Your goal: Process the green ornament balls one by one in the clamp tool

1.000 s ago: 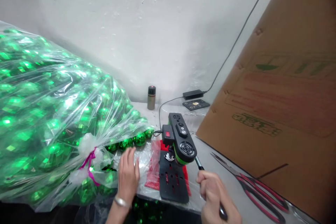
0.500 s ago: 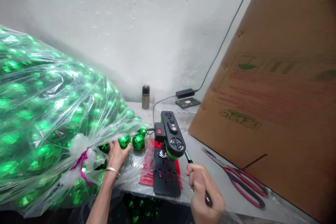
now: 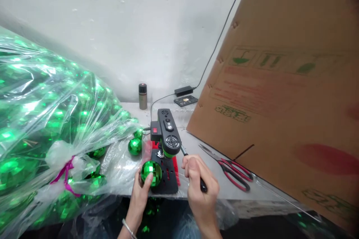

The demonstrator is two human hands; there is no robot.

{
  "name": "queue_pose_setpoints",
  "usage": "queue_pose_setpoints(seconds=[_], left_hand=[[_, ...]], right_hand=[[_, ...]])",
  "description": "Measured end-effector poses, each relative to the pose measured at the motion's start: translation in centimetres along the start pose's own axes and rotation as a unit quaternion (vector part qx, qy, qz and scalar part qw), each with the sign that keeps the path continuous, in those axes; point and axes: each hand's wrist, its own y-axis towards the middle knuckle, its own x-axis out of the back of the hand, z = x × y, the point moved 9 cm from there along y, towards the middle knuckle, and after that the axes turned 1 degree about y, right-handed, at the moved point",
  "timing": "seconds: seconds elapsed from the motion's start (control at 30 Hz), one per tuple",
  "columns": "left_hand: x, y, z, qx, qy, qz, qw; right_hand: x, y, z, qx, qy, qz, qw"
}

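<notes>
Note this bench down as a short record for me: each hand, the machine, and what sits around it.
left hand: holding a green ball
right hand: gripping the handle
machine: black, red switch
left side: clear bag of similar balls, tied with purple ribbon
behind: bottle, near the wall
right side: scissors, cardboard box

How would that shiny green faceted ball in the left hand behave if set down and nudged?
The shiny green faceted ball would probably roll, being round. Its glossy surface may feel slippery. It's perhaps light: only the left hand grips it.
</notes>
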Motion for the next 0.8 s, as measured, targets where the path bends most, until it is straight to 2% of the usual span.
queue_pose_setpoints(seconds=[0.17,0.3,0.43,0.53,0.63,0.8], left_hand=[[-1.6,1.3,-0.5,-0.068,0.142,0.015,0.987],[-3.0,2.0,-1.5,-0.158,0.238,0.025,0.958],[-3.6,2.1,-1.6,-0.224,0.300,0.021,0.927],[-4.0,1.8,-1.5,-0.249,0.316,0.023,0.915],[-4.4,1.8,-1.5,-0.247,0.317,0.025,0.915],[-5.7,2.4,-1.2,-0.220,0.238,0.056,0.944]], right_hand=[[0.1,0.5,0.2,0.000,-0.003,0.008,1.000],[0.1,0.7,0.4,0.005,-0.007,0.010,1.000],[0.1,0.5,0.4,-0.001,-0.004,0.017,1.000],[0.0,0.4,0.4,-0.005,0.000,0.021,1.000],[0.1,0.3,0.3,-0.004,-0.002,0.022,1.000],[0.1,0.2,0.0,-0.002,-0.008,0.027,1.000]])
